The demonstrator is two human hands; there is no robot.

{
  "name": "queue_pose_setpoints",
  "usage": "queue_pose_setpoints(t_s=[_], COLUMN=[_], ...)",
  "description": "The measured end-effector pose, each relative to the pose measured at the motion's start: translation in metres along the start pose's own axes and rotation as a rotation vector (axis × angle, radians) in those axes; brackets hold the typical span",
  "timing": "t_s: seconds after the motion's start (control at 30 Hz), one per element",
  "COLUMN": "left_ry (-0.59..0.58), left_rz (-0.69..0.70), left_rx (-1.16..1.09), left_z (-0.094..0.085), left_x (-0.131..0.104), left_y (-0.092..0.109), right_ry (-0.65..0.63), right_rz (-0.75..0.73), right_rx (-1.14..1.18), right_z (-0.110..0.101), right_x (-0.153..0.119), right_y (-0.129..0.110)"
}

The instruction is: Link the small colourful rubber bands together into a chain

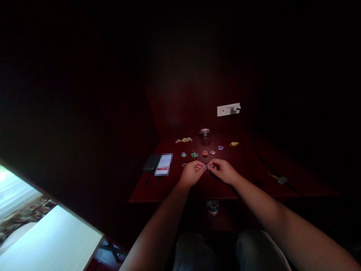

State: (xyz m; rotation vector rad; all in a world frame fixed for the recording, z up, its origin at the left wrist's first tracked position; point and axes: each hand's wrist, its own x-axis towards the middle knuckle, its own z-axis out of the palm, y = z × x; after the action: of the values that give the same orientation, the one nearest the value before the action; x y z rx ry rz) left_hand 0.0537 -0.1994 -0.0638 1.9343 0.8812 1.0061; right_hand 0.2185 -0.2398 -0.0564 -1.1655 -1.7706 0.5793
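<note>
We are seeing a smooth, faintly glossy wood-look desk (166,190), a shiny, glass-like jar (205,139) and a plastic socket plate (225,110).

It's a desk nook, home or office too close to call: dark wooden panel (183,105) rising behind a reddish tabletop (242,165), and there's a white wall socket (224,110) with a plug (235,108) pushed in!

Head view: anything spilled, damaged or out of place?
Nothing looks spilled or damaged. Slightly odd: the green bunch, beyond the left hand, has one strand sticking out at the back, while the orange bunch and pink bunch lie compact.
</note>
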Motion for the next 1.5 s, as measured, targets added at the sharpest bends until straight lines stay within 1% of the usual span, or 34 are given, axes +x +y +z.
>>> queue_pose_setpoints(t_s=[0.13,0.27,0.4,0.5,0.67,0.8,0.97,1.03,1.17,1.33,1.43,1.5], left_ry=[-0.018,-0.032,-0.028,-0.047,-0.053,-0.075,-0.091,-0.09,-0.094,-0.101,-0.101,-0.1], left_rz=[-0.002,0.001,-0.001,-0.004,0.017,0.047,0.023,0.021,0.023,0.021,0.014,0.016], left_rx=[0.02,0.042,0.069,0.078,0.134,0.189,0.2,0.199,0.24,0.249,0.25,0.259], left_z=[-0.001,-0.002,0.0,0.001,-0.001,-0.003,-0.002,-0.002,-0.003,-0.002,-0.001,-0.001], left_x=[-0.002,-0.003,-0.003,-0.003,-0.004,-0.005,-0.006,-0.007,-0.006,-0.005,-0.004,-0.004], left_y=[0.003,0.004,0.002,0.001,0.006,0.01,0.01,0.009,0.009,0.009,0.007,0.007], right_ry=[0.018,-0.01,-0.029,-0.035,-0.046,-0.023,0.035,0.042,0.004,0.027,-0.024,-0.031], right_rz=[-0.001,0.0,0.024,0.048,0.058,0.063,0.128,0.132,0.111,0.144,0.118,0.11], right_rx=[-0.015,-0.031,0.005,0.027,0.019,0.02,0.102,0.117,0.09,0.137,0.113,0.102], right_z=[0.001,0.001,0.0,-0.001,-0.003,-0.003,-0.003,-0.004,-0.004,-0.004,-0.005,-0.004], right_x=[-0.001,-0.001,0.0,0.0,-0.001,0.002,0.006,0.006,0.004,0.004,0.003,0.002], right_y=[0.0,0.002,0.002,0.0,-0.001,0.002,0.009,0.009,0.006,0.003,0.004,0.006])
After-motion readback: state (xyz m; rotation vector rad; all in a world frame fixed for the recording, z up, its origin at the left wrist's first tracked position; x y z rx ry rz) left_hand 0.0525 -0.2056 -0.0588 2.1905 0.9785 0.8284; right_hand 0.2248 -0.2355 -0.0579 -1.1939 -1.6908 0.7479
